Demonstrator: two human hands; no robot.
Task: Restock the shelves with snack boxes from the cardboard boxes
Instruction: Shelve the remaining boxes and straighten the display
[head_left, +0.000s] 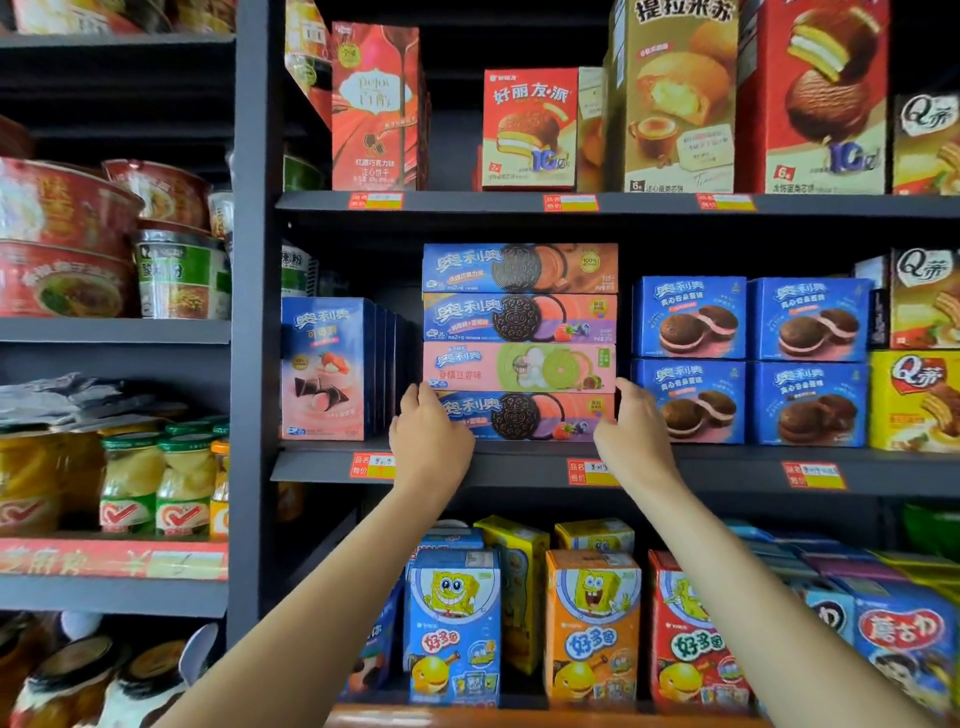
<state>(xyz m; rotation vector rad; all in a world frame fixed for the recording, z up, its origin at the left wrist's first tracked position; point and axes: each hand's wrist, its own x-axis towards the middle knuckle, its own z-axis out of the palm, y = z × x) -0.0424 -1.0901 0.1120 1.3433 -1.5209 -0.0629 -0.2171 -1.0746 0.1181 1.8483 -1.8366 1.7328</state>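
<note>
Several long Oreo boxes lie stacked flat on the middle shelf (519, 457). The bottom one is a blue and pink Oreo box (524, 415), under a pink and green Oreo box (519, 366). My left hand (428, 441) grips the left end of the bottom box, with fingertips up at the seam below the pink box. At the box's right end, my right hand (631, 434) holds it the same way. Both arms reach up from below.
Upright blue Oreo boxes (327, 369) stand just left of the stack, blue pie boxes (688, 358) just right. Cartoon snack boxes (452, 623) fill the shelf below, chocolate pie boxes (530, 130) the shelf above. Noodle bowls (62, 234) and jars (156, 483) occupy the left rack.
</note>
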